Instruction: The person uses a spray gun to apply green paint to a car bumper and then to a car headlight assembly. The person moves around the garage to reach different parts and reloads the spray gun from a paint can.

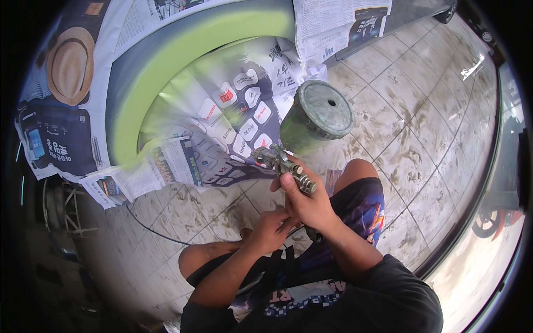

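My right hand [312,206] is wrapped round the handle of a metal spray gun [277,159], with its knobs toward me. On the gun sits a large round paint cup [326,111] with a grey-green lid that has a dark hole in it. My left hand [268,232] is closed beside the lower part of the handle, below my right hand; what its fingers grip is hidden. Ahead of the gun a curved wheel-arch panel [126,114] shows yellow-green paint fading into dark grey. Printed masking paper [244,119] fills the wheel opening, tinted green along the arch.
More newspaper [327,25] covers the bodywork around the arch. A dark hose [152,228] runs across the stained tiled floor [413,147] toward my hands. My bent knees [358,172] are close to the gun. At the right are a dark curved edge and a red motorcycle [496,226].
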A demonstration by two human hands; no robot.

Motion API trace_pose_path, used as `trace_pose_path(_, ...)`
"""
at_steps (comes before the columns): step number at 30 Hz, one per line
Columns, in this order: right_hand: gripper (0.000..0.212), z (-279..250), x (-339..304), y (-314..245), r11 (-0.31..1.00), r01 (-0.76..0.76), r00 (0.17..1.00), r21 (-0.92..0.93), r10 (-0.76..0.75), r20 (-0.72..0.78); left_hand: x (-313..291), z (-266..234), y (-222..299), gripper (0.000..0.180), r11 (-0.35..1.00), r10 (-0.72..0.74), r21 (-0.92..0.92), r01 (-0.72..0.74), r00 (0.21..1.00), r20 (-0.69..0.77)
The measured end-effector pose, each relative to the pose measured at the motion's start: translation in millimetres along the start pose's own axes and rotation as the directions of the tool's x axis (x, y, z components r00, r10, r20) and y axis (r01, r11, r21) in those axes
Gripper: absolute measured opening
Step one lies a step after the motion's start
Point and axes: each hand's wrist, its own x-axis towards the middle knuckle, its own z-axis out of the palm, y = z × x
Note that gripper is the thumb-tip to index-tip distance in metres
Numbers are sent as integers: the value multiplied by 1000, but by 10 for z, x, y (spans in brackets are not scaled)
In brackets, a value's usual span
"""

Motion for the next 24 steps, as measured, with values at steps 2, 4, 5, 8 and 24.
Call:
trace_pose_path(2,61,-6,-4,-6,1000,12,1000,-6,-12,3,4,8,10,14,1000,12,-4,-12,1000,-6)
trace_pose_path(4,60,-13,-8,-7,1000,14,1000,-12,-14,1,10,13,18,13,1000,27,-13,-27,1000,-16)
trace_pose_path(5,60,-14,-9,-5,1000,16,1000,-13,-16,7,13,15,22,13,1000,30,3,-30,999,-14)
trace_pose_path(8,60,-14,-15,8,999,21,999,-26,-21,32,6,19,27,12,999,45,6,-45,999,-2)
trace_pose_path(24,59,31,-92,-34,974,178,984,-140,-175,34,-20,-288,78,21,980,-52,192,50,999,6)
